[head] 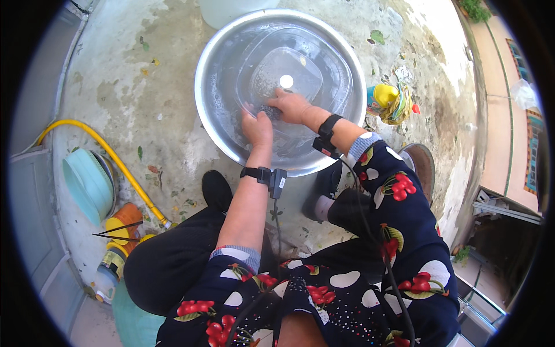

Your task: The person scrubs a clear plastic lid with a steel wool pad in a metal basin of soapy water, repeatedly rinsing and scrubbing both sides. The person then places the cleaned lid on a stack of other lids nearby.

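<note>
A wide round metal basin [204,126] holding water stands on the ground before me. Inside it lies a clear plastic lid or shallow container [299,65] with rounded corners, tilted and wet with bubbles. My left hand [257,126] grips its near left edge, thumb upward and fingers partly hidden behind the plastic. Over its inner face, my right hand [290,106] bends its fingers down around a dark grey mesh scouring pad [272,112], mostly covered by that hand. A white round spot [286,81] shows on the plastic just beyond the right fingertips.
A pale bucket [236,11] stands beyond the basin. Right of it are a yellow-and-blue packet [386,97] and a round tub [420,165]. At left lie a yellow hose [104,143], turquoise basin [89,186], orange container [125,219] and bottle [106,273]. Cables hang from both wrist straps.
</note>
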`<state>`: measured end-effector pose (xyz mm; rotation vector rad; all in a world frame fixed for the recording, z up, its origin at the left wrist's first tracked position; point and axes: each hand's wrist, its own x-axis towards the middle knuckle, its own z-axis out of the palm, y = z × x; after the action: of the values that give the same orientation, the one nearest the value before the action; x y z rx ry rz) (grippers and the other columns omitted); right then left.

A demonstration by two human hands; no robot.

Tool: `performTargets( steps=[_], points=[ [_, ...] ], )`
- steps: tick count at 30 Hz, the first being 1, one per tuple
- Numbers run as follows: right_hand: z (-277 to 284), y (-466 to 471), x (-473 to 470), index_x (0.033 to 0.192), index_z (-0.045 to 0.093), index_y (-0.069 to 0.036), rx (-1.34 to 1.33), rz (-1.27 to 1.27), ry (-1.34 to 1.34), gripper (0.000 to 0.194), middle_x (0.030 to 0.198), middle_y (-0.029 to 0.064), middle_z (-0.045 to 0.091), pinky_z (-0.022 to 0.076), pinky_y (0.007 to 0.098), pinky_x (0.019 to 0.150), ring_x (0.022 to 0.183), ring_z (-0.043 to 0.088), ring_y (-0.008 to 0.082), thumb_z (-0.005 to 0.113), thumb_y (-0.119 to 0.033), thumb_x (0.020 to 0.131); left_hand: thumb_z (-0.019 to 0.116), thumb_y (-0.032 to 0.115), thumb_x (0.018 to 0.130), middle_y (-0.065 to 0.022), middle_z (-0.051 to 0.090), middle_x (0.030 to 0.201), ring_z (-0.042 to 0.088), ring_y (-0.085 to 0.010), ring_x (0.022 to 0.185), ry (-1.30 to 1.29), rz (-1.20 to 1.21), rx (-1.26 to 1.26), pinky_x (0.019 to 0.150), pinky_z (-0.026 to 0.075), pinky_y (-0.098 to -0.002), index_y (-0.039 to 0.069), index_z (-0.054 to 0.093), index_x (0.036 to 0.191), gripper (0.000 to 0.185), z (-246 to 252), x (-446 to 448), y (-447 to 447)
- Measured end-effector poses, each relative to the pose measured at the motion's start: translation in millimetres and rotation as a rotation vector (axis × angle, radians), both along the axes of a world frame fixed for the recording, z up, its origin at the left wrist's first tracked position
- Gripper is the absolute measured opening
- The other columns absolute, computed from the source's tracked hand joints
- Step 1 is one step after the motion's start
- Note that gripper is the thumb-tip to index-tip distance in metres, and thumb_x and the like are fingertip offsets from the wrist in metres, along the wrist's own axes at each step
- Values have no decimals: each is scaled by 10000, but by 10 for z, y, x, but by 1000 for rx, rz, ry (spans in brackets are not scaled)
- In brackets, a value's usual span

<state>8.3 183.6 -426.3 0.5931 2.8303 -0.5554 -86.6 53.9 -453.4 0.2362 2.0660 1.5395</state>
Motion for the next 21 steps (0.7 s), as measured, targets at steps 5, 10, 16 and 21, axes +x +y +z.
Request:
performTargets(
  steps=[5, 10, 16, 21],
  points=[
    [148, 522, 257, 1194, 668, -131, 221, -527, -34, 338, 1222, 232, 625, 584, 529, 865, 1013, 710, 442, 704, -152, 858, 584, 59, 865, -282, 645, 1360, 633, -440, 1271, 55, -37, 8, 1111, 470, -480, -51, 515, 1458, 608, 76, -67, 3],
    [-24, 226, -159, 1193, 638, -99, 108, -491, -42, 394, 1197, 265, 649, 576, 547, 900, 1019, 702, 462, 739, -257, 847, 579, 51, 864, -290, 610, 1402, 630, -448, 1268, 190, -46, -39, 1123, 466, -478, -65, 467, 1489, 644, 3, 7, 55],
    [-85, -17, -73, 1264, 705, -227, 51, -243, -120, 459, 1255, 169, 619, 585, 484, 920, 1171, 677, 345, 731, -149, 812, 525, 0, 883, -257, 578, 1469, 649, -392, 1277, -59, 75, 214, 1101, 509, -450, -66, 445, 1523, 648, -130, -179, 43],
    [39, 380, 124, 1246, 723, -195, 292, -362, -149, 426, 1272, 166, 629, 578, 490, 944, 1228, 634, 359, 740, -166, 821, 523, 15, 1003, -196, 498, 1565, 584, -326, 1371, -54, 37, 319, 1066, 508, -403, -2, 387, 1589, 602, -16, -160, 27]
  ],
)
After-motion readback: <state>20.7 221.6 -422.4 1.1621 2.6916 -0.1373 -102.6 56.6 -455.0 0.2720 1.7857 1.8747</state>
